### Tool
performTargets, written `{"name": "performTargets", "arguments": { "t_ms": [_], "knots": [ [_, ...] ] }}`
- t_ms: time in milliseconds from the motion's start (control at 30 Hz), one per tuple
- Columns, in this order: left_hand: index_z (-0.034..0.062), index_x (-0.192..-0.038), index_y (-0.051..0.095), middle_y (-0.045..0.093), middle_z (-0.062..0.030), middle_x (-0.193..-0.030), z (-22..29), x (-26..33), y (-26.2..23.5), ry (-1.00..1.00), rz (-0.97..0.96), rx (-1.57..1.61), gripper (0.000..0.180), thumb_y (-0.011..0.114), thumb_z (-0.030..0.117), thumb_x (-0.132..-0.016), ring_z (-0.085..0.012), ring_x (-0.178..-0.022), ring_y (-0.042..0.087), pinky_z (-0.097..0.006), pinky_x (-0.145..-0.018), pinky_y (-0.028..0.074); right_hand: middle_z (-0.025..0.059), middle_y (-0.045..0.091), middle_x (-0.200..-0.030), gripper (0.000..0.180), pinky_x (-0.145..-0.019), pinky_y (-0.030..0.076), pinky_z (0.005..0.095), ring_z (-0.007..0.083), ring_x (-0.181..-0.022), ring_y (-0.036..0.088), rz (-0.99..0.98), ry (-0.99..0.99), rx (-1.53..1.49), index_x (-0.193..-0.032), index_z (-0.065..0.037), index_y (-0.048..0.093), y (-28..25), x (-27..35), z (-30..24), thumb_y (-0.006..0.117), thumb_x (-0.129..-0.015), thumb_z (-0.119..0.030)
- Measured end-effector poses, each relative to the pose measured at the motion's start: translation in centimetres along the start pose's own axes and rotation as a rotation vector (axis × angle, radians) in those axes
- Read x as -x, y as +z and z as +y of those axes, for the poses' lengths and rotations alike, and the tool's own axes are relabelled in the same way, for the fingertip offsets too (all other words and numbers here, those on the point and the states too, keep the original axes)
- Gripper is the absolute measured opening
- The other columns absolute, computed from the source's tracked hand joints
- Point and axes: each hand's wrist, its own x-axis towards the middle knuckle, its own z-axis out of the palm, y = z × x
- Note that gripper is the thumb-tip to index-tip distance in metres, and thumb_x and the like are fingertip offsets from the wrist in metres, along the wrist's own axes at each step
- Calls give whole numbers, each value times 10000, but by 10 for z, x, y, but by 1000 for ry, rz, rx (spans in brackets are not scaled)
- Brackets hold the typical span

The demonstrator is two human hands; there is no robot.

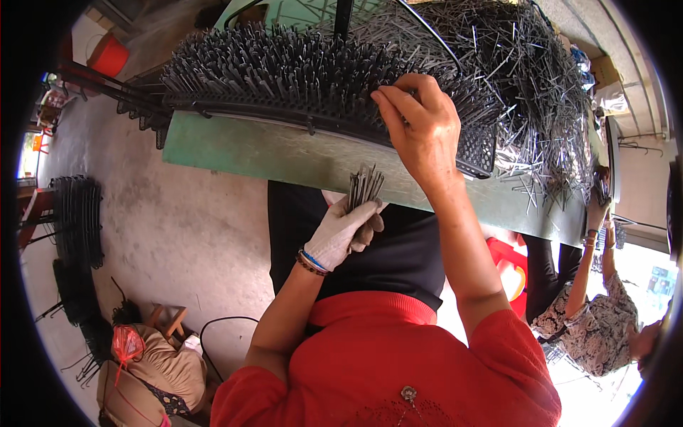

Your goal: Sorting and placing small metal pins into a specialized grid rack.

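Head view: the gloved left hand [347,231] curls its fingers round thin metal strips [366,186], tips up beside the table [228,146], maybe for easy grabbing. The right hand's [425,121] fingertips meet above the black holed rack [485,153]; I can't tell if they're pinching anything.

Left grip [348,229] curled, right grip [424,127] forward

Thin grey strips [366,186] point upward, bundled; dark pieces [277,67] crowd a black perforated rack [477,151]. It lies on the green bench [242,146].
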Motion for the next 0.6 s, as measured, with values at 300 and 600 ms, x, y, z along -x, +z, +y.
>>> {"name": "performTargets", "arguments": {
  "t_ms": [300,600],
  "knots": [
    [80,-956,596,608,-24,-699,1,2,3,22,-6,-16,180,634,251,-914,-36,-462,461,-176,-376,273,62,609,-863,95,-636,487,345,255,-706,615,-171,123,8,-848,-45,698,-4,-6,-2,716,-800,-124],
    [85,-921,580,609,-19,-703,4,3,6,20,16,-30,171,637,245,-911,-33,-469,480,-179,-376,311,86,617,-896,121,-590,495,346,262,-679,621,-216,98,-111,-905,-30,702,-9,0,-1,706,-814,-109]
  ]
}}
